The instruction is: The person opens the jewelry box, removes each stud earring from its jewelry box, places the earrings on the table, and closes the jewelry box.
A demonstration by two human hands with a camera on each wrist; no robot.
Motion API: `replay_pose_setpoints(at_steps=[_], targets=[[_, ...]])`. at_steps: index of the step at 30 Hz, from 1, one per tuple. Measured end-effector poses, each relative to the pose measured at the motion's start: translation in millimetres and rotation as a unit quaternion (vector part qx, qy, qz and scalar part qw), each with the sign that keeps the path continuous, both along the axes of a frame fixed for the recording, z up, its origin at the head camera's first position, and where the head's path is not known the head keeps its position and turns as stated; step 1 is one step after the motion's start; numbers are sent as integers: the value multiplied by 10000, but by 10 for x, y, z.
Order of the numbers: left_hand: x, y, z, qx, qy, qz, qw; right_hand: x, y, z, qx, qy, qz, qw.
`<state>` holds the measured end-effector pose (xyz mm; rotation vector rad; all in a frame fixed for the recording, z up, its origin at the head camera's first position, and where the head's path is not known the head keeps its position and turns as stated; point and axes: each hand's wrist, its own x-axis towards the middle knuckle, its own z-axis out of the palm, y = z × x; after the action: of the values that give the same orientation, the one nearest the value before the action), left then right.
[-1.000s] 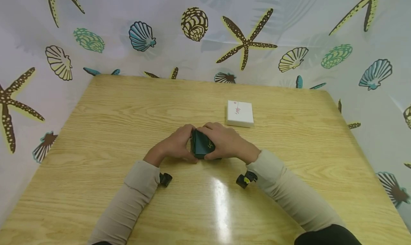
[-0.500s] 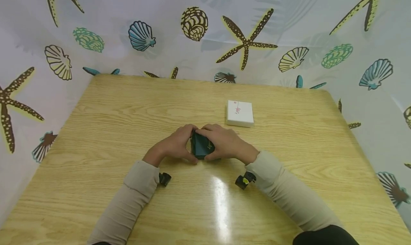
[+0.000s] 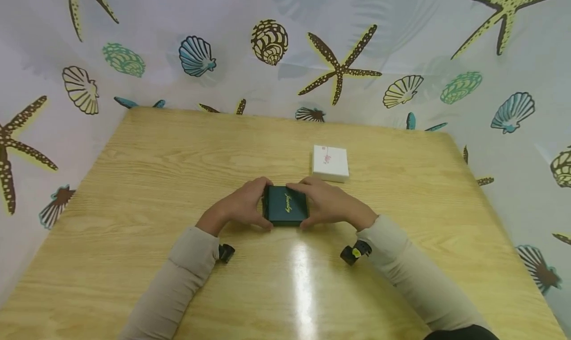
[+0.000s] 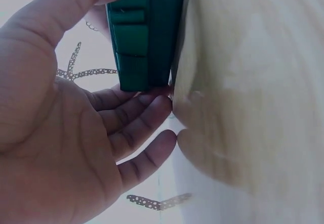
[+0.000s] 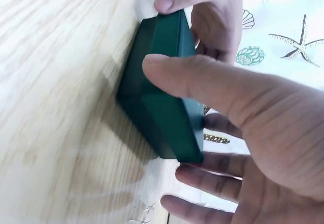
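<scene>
A dark green jewelry box (image 3: 285, 208) with gold lettering lies on the wooden table, its lid down on its base. My left hand (image 3: 241, 206) grips its left side, thumb at the near edge and fingers at the far edge. On the opposite side my right hand (image 3: 332, 203) holds the box the same way. In the left wrist view, the box (image 4: 132, 37) shows folded green ribbon-like layers on its side. From the right wrist, a corner of the box (image 5: 169, 107) shows between thumb and fingers, with the seam of lid and base along its side.
A flat white box (image 3: 330, 161) with red markings sits just behind my right hand. The wooden table (image 3: 178, 146) reaches back to a white curtain (image 3: 232, 42) printed with shells and starfish. A small black camera (image 3: 226, 253) hangs at each wrist.
My right hand has shifted right and uncovered the top of the jewelry box. The lid, partly hidden and skewed before, now lies square with its lettering in sight. My left hand has hardly moved.
</scene>
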<state>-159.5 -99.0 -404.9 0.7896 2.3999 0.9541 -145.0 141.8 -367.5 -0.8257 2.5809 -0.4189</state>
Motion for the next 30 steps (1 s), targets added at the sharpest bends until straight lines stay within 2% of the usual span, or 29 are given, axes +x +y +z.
replay_pose_setpoints(at_steps=[4,8,10,14,18,22,26,30], targets=[[32,2,8,-153,31,130,9998,8,43,-52,-389,-244,13,9989],[51,17,-16,-162,-121,251,9995,14,63,-86,-677,-440,24,9967],[32,23,-12,-142,-235,239,9993,-3,80,-84,-787,-593,-1,9951],[-58,16,73,-147,-284,211,9993,-78,90,0,-995,-833,-62,9915],[-200,1,205,-76,-265,298,9992,-211,64,163,-965,-731,-86,9926],[-404,42,328,50,-252,301,9992,-407,67,304,-844,-519,-98,9950],[-637,131,397,73,-297,233,9993,-615,101,356,-790,-462,-197,9956],[-839,174,412,34,-451,220,9987,-797,108,337,-770,-486,-224,9956]])
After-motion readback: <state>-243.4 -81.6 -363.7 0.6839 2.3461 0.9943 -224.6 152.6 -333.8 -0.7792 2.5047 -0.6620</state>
